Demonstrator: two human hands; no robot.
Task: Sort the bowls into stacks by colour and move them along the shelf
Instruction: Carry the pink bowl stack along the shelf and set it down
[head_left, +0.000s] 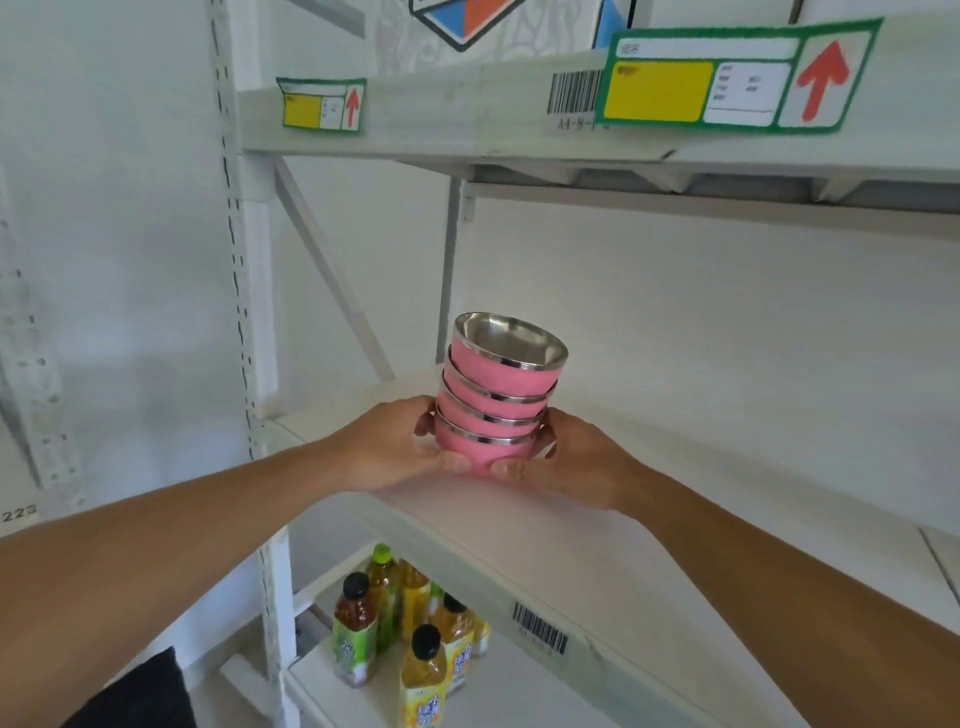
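A stack of several pink bowls (497, 400) with steel rims and steel insides leans slightly to the left over the white middle shelf (701, 493). My left hand (400, 447) grips the bottom bowl from the left. From the right, my right hand (566, 457) holds the same bowl, both thumbs pressed on its front. Whether the stack's base touches the shelf is hidden by my fingers. No bowls of another colour are in view.
The upper shelf (467, 130) carries yellow labels with red arrows and a carton above. Several juice bottles (405, 623) stand on the lower shelf. A white perforated upright (244, 312) bounds the shelf at the left. A barcode sticker (540, 629) marks the middle shelf's front edge.
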